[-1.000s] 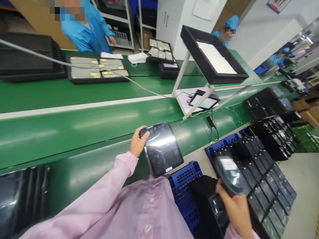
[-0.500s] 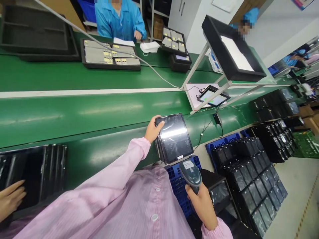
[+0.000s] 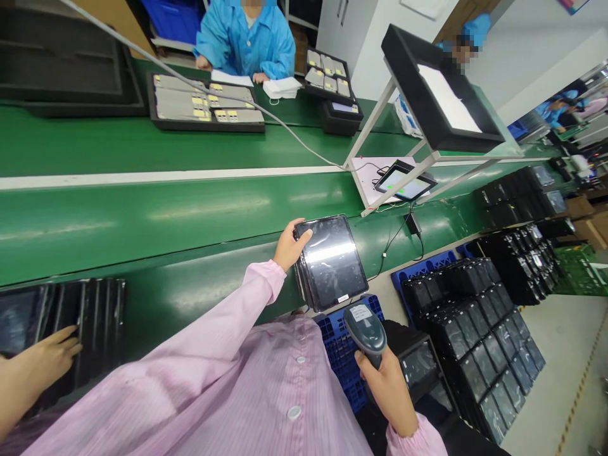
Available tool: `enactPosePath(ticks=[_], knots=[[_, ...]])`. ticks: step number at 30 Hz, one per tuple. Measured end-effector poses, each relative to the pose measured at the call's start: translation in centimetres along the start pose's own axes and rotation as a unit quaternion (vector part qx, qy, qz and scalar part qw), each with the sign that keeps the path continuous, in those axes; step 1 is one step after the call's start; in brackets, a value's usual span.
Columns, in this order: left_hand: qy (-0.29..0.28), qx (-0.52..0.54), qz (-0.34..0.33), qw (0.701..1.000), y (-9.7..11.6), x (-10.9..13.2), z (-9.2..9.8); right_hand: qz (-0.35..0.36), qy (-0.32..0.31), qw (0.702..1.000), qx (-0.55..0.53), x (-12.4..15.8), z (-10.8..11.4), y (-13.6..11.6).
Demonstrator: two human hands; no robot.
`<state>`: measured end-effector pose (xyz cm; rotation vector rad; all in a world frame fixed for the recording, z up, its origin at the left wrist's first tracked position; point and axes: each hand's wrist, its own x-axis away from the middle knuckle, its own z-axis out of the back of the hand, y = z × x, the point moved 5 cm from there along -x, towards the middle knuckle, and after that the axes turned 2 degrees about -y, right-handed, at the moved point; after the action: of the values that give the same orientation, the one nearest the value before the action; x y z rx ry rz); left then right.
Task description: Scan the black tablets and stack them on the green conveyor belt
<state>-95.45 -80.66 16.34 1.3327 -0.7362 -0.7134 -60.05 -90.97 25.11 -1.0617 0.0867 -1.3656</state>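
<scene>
My left hand grips the upper left corner of a stack of black tablets, thumb on the top screen and the other fingers round the edge. The top tablet is glossy, with a small white label near its lower edge. The stack lies at the near edge of the green bench. My right hand is closed round the handle of a grey barcode scanner. Its head points toward the stack's label end, apart from the tablets. My right fingertips are partly hidden behind the handle.
At left, another person's hand touches a row of black tablets. A lit tablet stands beneath a white frame. Stacked devices fill a blue pallet at right. Across the bench sits a blue-coated person.
The other person's hand at left has moved right along the tablet row. The person across the bench has shifted right, both hands now showing. My own hands hold nearly still.
</scene>
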Motion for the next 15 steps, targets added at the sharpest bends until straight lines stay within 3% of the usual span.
enactPosePath(ticks=[5, 10, 13, 15], knots=[[-0.013, -0.056, 0.011, 0.998, 2.6, -0.7, 1.4, -0.049, 0.062, 0.996, -0.048, 0.1, 2.1, 1.7], [-0.165, -0.049, 0.096, 0.98, 6.2, -2.2, 1.8, -0.066, 0.102, 0.989, -0.079, -0.4, 5.5, 4.5], [-0.234, -0.013, 0.165, 0.958, 8.6, -3.3, 0.3, -0.072, 0.114, 0.986, -0.099, -1.6, 7.7, 6.8], [-0.255, -0.001, 0.181, 0.95, 10.1, -4.6, -2.0, -0.078, 0.123, 0.983, -0.109, -2.7, 9.4, 8.3]])
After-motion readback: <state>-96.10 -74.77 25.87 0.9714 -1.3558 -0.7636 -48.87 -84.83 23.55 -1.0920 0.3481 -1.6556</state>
